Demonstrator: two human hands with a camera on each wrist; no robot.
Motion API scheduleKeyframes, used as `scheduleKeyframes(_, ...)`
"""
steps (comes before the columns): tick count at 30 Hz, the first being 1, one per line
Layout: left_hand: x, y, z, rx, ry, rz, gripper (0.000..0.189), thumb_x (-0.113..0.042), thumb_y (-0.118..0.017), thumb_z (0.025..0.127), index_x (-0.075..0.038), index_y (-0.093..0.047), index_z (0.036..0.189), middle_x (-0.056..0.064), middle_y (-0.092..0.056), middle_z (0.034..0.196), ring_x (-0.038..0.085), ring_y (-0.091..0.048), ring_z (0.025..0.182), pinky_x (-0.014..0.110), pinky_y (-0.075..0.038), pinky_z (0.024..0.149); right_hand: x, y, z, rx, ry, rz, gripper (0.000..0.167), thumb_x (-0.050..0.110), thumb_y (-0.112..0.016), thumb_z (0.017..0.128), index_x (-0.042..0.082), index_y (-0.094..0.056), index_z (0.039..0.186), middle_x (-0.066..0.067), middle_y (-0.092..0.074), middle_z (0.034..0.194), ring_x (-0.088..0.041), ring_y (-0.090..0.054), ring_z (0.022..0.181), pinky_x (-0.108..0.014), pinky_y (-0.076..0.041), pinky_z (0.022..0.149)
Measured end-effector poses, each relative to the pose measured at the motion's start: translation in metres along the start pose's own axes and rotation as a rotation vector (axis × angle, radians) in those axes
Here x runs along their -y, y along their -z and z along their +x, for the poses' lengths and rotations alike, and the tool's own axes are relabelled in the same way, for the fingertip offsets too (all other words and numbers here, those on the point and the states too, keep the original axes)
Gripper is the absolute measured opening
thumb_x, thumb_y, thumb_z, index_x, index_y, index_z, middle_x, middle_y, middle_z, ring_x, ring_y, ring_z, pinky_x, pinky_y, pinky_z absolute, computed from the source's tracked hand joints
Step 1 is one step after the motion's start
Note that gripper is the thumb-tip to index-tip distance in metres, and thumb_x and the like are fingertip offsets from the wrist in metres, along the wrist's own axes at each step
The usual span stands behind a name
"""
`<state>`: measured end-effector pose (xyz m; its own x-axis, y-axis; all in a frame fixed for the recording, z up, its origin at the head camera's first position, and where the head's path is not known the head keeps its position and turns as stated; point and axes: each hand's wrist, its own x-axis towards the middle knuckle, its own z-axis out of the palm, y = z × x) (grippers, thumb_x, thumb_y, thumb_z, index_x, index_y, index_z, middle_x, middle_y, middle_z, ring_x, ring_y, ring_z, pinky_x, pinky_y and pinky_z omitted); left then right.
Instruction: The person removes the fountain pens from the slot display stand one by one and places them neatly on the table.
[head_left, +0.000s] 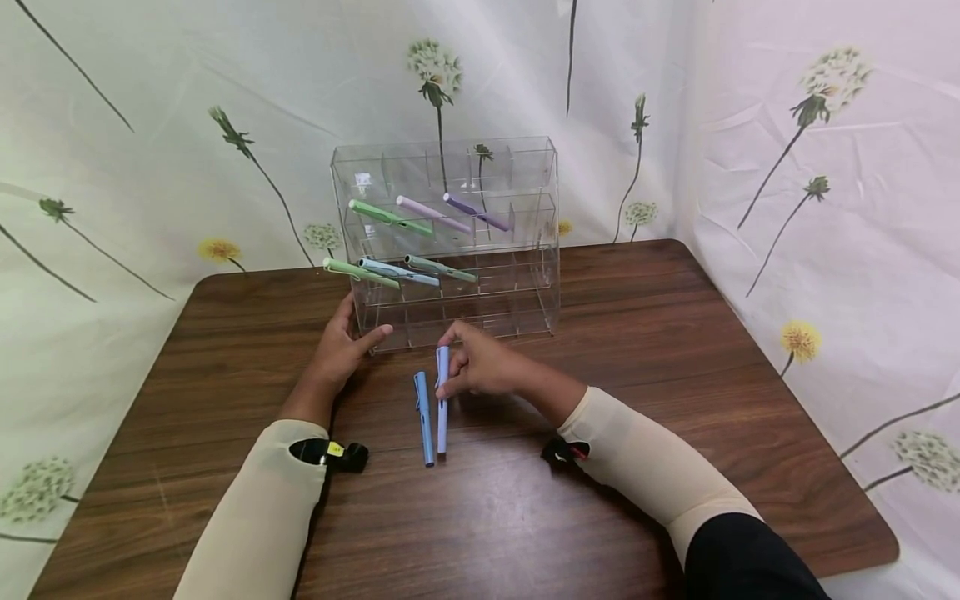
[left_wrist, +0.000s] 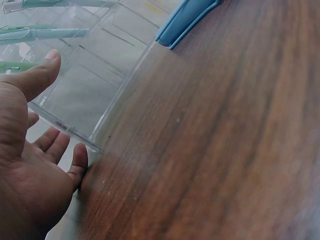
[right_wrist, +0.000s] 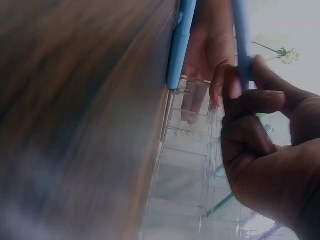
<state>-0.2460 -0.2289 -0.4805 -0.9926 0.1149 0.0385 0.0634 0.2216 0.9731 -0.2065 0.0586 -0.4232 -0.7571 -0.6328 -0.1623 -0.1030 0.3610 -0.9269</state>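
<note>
My right hand [head_left: 480, 362] pinches a periwinkle pen [head_left: 442, 417] near its capped end between thumb and fingers; the pen is slim, with a clip. Just left of it a blue pen [head_left: 424, 425] lies on the table, its clip end toward the organizer. A clear acrylic organizer [head_left: 531, 171] with tiered compartments stands behind them. My left hand [head_left: 341, 346] is at its lower left corner, thumb in front and fingers along the side, as the left wrist view also shows. That hand's fingers [left_wrist: 57, 145] are extended; exact contact is hard to tell.
The organizer's upper tier holds a green pen [head_left: 386, 217], a lilac pen [head_left: 431, 213] and a purple pen [head_left: 476, 212]. Below sit a light green pen [head_left: 360, 273], a light blue pen [head_left: 397, 272] and a grey-green pen [head_left: 440, 267]. Floral curtains border the wooden table [head_left: 675, 400].
</note>
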Motion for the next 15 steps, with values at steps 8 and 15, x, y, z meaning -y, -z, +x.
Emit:
scheduleKeyframes(8,0.000,-0.001,0.000,-0.004,-0.005,-0.014,0.099,-0.017,-0.076,0.105,-0.025,-0.010,0.178,0.013,-0.031,0.179,0.034,-0.036,0.162,0.006,-0.043,0.100,-0.003,-0.007,0.004,0.041,-0.063,0.002,0.063,-0.004,-0.086,0.090,0.002,-0.043,0.136,-0.005,-0.072,0.079,-0.014,-0.055,0.060,-0.024,-0.044,0.056)
scheduleKeyframes(15,-0.001,-0.001,-0.001,-0.005,-0.004,0.001,0.100,-0.020,-0.077,0.104,-0.026,-0.010,0.178,0.015,-0.033,0.178,0.038,-0.040,0.160,0.009,-0.044,0.099,-0.009,-0.014,0.010,0.069,-0.119,0.010,0.061,-0.004,-0.086,0.090,0.004,-0.044,0.133,-0.006,-0.070,0.077,-0.013,-0.055,0.058,-0.023,-0.044,0.054)
